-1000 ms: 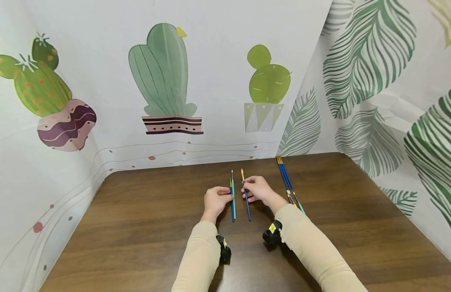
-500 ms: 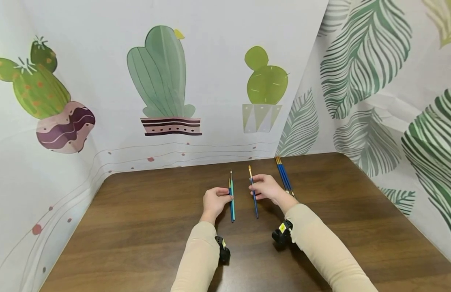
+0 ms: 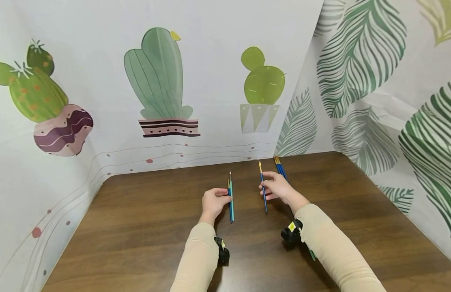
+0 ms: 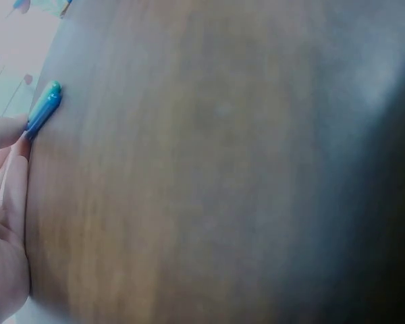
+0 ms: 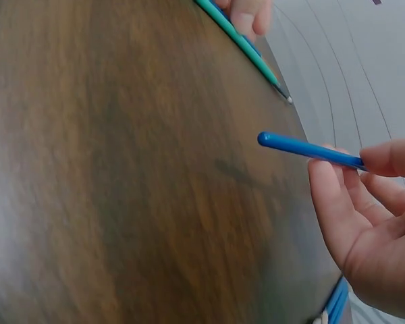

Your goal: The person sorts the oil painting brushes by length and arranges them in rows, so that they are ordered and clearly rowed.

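Between thumb and fingers, my left hand (image 3: 213,203) holds a teal paintbrush (image 3: 232,202) and a blue paintbrush (image 3: 230,214) side by side, tips pointing to the back. Their rounded handle ends (image 4: 46,108) show in the left wrist view. To the right, my right hand (image 3: 278,189) pinches another blue paintbrush (image 3: 264,198) with a gold ferrule, its bristles toward the wall. In the right wrist view this brush's handle (image 5: 304,146) points out above the table, over a soft shadow, apart from the left hand's pair.
Several blue paintbrushes (image 3: 280,167) lie at the table's back right, partly behind my right hand. A green handle end (image 3: 312,254) peeks out under the right sleeve (image 3: 331,239). The brown table (image 3: 145,227) meets a patterned cloth backdrop (image 3: 211,81) at its far edge.
My right hand has moved to the right with its blue paintbrush, away from the left hand's pair and toward the other blue brushes, now covering more of them. The left hand has stayed in place.
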Motion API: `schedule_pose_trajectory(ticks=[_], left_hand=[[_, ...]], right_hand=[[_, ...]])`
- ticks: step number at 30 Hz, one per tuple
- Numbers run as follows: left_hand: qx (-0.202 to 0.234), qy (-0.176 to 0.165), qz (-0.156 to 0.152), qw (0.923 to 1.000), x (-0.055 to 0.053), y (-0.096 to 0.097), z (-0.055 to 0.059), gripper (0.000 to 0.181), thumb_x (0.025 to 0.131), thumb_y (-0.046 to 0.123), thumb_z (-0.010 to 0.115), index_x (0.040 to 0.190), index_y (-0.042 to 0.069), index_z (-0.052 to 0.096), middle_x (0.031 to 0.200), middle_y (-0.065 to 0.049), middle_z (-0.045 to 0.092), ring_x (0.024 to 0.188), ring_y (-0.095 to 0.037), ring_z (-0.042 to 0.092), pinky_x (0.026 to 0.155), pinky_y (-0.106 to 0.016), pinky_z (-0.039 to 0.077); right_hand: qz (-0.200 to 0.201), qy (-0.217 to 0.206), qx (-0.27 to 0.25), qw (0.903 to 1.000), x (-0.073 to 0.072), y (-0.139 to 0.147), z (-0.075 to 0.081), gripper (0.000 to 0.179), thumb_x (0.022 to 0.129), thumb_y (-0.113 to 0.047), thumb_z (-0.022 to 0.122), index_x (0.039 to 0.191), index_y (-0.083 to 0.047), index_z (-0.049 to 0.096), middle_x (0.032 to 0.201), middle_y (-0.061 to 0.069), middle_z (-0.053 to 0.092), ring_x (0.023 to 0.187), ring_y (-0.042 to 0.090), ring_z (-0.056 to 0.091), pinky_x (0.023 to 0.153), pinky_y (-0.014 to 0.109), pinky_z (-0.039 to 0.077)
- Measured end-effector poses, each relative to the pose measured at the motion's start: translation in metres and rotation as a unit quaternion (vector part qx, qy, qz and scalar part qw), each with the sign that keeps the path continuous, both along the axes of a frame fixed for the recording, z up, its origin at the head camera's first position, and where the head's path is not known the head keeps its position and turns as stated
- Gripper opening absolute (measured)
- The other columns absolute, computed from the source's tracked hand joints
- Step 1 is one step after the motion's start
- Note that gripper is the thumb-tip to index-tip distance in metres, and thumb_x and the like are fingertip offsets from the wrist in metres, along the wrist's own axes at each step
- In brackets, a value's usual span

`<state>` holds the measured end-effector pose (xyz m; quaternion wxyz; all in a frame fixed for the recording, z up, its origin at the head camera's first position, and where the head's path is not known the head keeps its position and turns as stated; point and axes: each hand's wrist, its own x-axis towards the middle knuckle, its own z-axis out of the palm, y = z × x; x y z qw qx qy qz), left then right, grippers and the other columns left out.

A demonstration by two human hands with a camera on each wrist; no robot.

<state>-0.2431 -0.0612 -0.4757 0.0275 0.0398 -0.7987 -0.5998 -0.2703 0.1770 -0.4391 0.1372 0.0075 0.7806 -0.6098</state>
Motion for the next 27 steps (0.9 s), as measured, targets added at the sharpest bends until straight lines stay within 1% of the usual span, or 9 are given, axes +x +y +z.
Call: schedule_pose_trajectory(ticks=[5,10,14,16,18,21,23,25,27], left_hand=[[0.004,0.005,-0.001,1.0000,-0.001,0.001,-0.001,0.030,0.072,0.006,0.079,0.099,-0.002,0.070,0.097,-0.015,0.072,0.087,-0.024,0.071,0.078,-0.032,0.056],[0.007,0.013,0.006,0.9999,-0.002,0.002,-0.002,0.032,0.070,0.007,0.081,0.099,-0.002,0.070,0.097,-0.016,0.072,0.087,-0.024,0.071,0.079,-0.032,0.056],[0.003,0.015,0.010,0.9998,-0.002,0.002,-0.002,0.032,0.069,0.007,0.081,0.099,-0.001,0.070,0.097,-0.016,0.072,0.087,-0.024,0.072,0.079,-0.032,0.056],[0.001,0.014,0.011,0.9998,-0.001,0.003,-0.003,0.032,0.070,0.007,0.081,0.099,-0.001,0.071,0.097,-0.015,0.073,0.087,-0.024,0.072,0.079,-0.032,0.056],[0.000,0.012,0.011,0.9999,-0.001,0.002,-0.003,0.031,0.070,0.007,0.081,0.098,-0.001,0.071,0.096,-0.015,0.073,0.087,-0.024,0.072,0.079,-0.032,0.056],[-0.001,0.013,0.011,0.9999,-0.001,0.002,-0.003,0.031,0.070,0.006,0.081,0.098,-0.001,0.070,0.096,-0.015,0.073,0.086,-0.024,0.072,0.078,-0.032,0.056],[-0.002,0.013,0.013,0.9998,-0.001,0.001,-0.003,0.031,0.070,0.005,0.080,0.098,-0.002,0.070,0.095,-0.015,0.073,0.086,-0.024,0.072,0.078,-0.032,0.056],[-0.003,0.010,0.014,0.9999,-0.001,0.001,-0.003,0.030,0.070,0.005,0.080,0.098,-0.001,0.071,0.095,-0.014,0.073,0.086,-0.023,0.072,0.078,-0.032,0.056],[-0.002,0.007,0.014,0.9999,-0.001,0.002,-0.003,0.029,0.071,0.006,0.080,0.097,0.000,0.071,0.095,-0.014,0.073,0.087,-0.022,0.072,0.078,-0.032,0.056]], right_hand=[[-0.007,-0.004,0.004,1.0000,0.000,0.011,0.004,0.055,0.094,-0.006,0.045,0.146,-0.003,0.027,0.109,0.025,0.063,0.071,0.014,0.066,0.057,0.028,0.056],[-0.004,0.002,0.017,0.9998,0.001,0.024,0.010,0.056,0.095,-0.007,0.043,0.148,-0.002,0.023,0.120,0.031,0.057,0.077,0.016,0.066,0.061,0.029,0.056],[-0.006,0.005,0.025,0.9996,0.001,0.034,0.012,0.057,0.096,-0.008,0.042,0.149,-0.001,0.021,0.125,0.032,0.054,0.082,0.018,0.067,0.064,0.028,0.057],[-0.008,0.009,0.028,0.9995,0.000,0.038,0.012,0.056,0.097,-0.009,0.043,0.147,0.002,0.022,0.126,0.032,0.053,0.083,0.018,0.067,0.065,0.029,0.057],[-0.016,0.010,0.028,0.9994,-0.001,0.043,0.011,0.053,0.097,-0.009,0.044,0.145,0.005,0.026,0.127,0.032,0.053,0.082,0.016,0.067,0.066,0.028,0.057],[-0.031,0.017,0.026,0.9990,-0.003,0.048,0.010,0.049,0.095,-0.008,0.048,0.139,0.010,0.035,0.123,0.032,0.056,0.078,0.012,0.067,0.065,0.028,0.057],[-0.042,0.021,0.023,0.9986,-0.004,0.052,0.009,0.048,0.093,-0.008,0.052,0.135,0.012,0.039,0.115,0.029,0.061,0.073,0.009,0.065,0.064,0.027,0.057],[-0.056,0.024,0.021,0.9979,-0.005,0.055,0.009,0.047,0.091,-0.007,0.054,0.132,0.013,0.043,0.102,0.023,0.067,0.069,0.007,0.064,0.062,0.026,0.057],[-0.067,0.028,0.019,0.9972,-0.006,0.059,0.009,0.046,0.090,-0.006,0.056,0.130,0.014,0.044,0.089,0.013,0.069,0.066,0.006,0.063,0.060,0.025,0.056]])
